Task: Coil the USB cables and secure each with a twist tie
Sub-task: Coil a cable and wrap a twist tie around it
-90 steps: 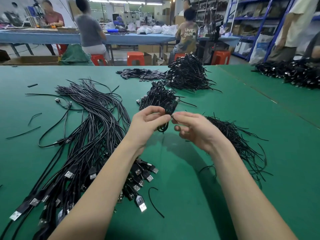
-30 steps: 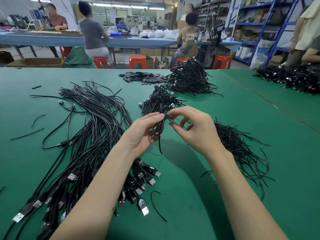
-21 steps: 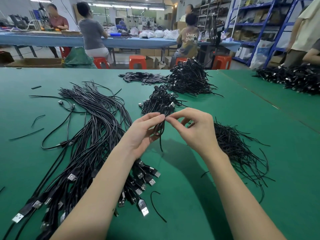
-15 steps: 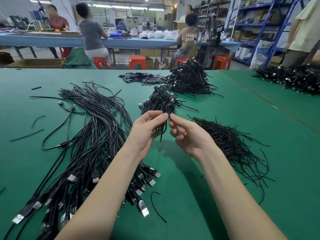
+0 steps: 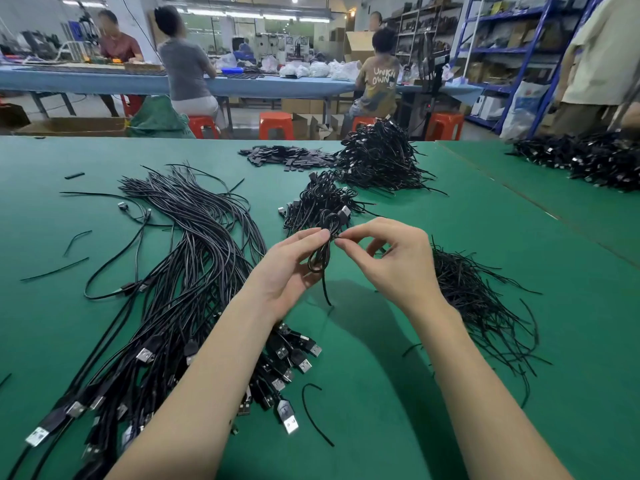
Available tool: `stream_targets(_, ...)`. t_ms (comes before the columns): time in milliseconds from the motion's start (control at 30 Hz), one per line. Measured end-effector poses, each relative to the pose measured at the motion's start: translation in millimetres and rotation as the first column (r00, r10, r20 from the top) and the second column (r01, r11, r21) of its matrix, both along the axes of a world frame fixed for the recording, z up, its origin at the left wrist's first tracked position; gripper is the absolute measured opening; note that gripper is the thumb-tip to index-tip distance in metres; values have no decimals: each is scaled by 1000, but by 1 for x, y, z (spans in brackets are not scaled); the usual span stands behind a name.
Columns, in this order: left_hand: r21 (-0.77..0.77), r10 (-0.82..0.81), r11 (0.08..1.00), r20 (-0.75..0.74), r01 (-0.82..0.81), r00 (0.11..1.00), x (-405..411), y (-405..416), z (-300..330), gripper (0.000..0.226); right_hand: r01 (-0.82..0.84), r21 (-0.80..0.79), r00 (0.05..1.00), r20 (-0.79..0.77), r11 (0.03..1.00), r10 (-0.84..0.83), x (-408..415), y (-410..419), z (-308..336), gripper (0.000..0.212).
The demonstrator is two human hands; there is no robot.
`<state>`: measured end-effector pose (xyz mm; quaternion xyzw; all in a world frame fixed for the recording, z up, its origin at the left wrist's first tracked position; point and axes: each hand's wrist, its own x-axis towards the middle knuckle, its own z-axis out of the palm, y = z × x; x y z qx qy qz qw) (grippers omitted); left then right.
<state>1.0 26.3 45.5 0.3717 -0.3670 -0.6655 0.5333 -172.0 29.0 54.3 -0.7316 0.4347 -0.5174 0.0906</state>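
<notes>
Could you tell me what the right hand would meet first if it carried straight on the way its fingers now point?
The right hand points left at the coiled cable that the left hand holds, so it would probably meet that coil first; its fingertips already look to be touching it.

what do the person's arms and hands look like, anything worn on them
Both forearms are bare up to the frame edge, with no sleeve in view. The left hand and right hand wear no gloves, rings, watch or wristband, and the fingernails are short.

Green table [image 5: 398, 393]: loose USB cables [image 5: 180, 271], twist ties [image 5: 478, 299], coiled bundles [image 5: 377, 157].
</notes>
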Motion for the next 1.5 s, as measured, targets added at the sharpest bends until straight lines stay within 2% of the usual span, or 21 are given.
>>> stream_targets(67, -78, 59, 995, 26, -57, 998, 1, -1, -1, 9, -102, 292, 966, 259, 951, 24, 7, 0, 3, 6)
stream_targets(133, -226, 138, 967, 77, -117, 987, 0, -1, -3, 12, -373, 570, 817, 576, 732, -33, 12, 1, 7, 9)
stream_targets(167, -315, 181, 939, 114, -138, 977, -1, -1, -4, 15, -545, 619, 692, 713, 565, -114, 13, 1, 7, 10)
stream_targets(200, -400, 226, 903, 141, -154, 964, -2, -1, -5, 19, -703, 580, 545, 811, 412, -213, 14, 2, 6, 9)
stream_targets(233, -468, 262, 868, 151, -165, 953, -4, -1, -5, 23, -812, 492, 407, 863, 314, -300, 15, 1, 4, 9)
stream_targets(267, -514, 289, 842, 168, -166, 943, -3, -1, -5, 26, -862, 428, 327, 879, 272, -346, 17, 0, 0, 10)
stream_targets(300, -539, 303, 828, 200, -154, 932, -2, -2, -6, 26, -865, 421, 320, 882, 272, -347, 20, -1, -4, 12)
stream_targets(333, -546, 302, 829, 250, -124, 920, 0, -1, -6, 25, -834, 458, 364, 876, 308, -317, 21, -2, -7, 15)
stream_targets(400, -498, 255, 866, 354, -50, 900, 4, 0, -10, 27, -714, 554, 508, 831, 428, -227, 19, -6, -9, 25)
stream_targets(467, -421, 238, 905, 368, -68, 899, 2, 0, -15, 29, -589, 601, 634, 758, 540, -153, 13, -10, -13, 41)
stream_targets(533, -350, 256, 925, 285, -148, 924, -3, -4, -17, 24, -467, 610, 713, 688, 640, -136, 9, -10, -24, 37)
stream_targets(667, -159, 331, 933, 28, -323, 943, -1, -22, -17, 13, -249, 573, 785, 592, 781, -183, 20, -4, -46, 34)
stream_targets(767, -82, 394, 915, -38, -395, 918, 2, -49, -12, 14, -220, 545, 788, 589, 809, -182, 24, -4, -49, 41)
stream_targets(867, -38, 465, 885, 5, -464, 885, 0, -90, 3, 18, -270, 528, 657, 712, 805, -247, 18, -8, -49, 41)
stream_targets(967, -74, 579, 815, 153, -575, 801, -8, -130, 23, 20, -282, 540, 690, 689, 793, -223, 18, -8, -52, 42)
stream_targets(1033, -175, 648, 756, 330, -630, 686, -16, -152, 30, 15, -266, 547, 744, 640, 794, -192, 21, -7, -52, 45)
stream_targets(1067, -244, 654, 748, 430, -617, 622, -19, -161, 30, 11, -262, 548, 757, 628, 794, -184, 21, -7, -52, 46)
stream_targets(1133, -327, 563, 816, 638, -476, 526, -25, -175, 26, 9, -257, 550, 763, 620, 794, -182, 21, -8, -52, 46)
stream_targets(1233, -285, 382, 916, 836, -283, 394, -27, -186, 14, 30, -254, 548, 776, 607, 797, -170, 20, -9, -53, 43)
stream_targets(1400, -399, 458, 886, 832, -234, 313, -19, -183, 9, 32, -228, 550, 804, 572, 804, -163, 23, -11, -57, 43)
stream_targets(1500, -435, 489, 871, 805, -228, 335, -10, -177, 4, 33, -203, 555, 825, 541, 807, -165, 24, -11, -58, 44)
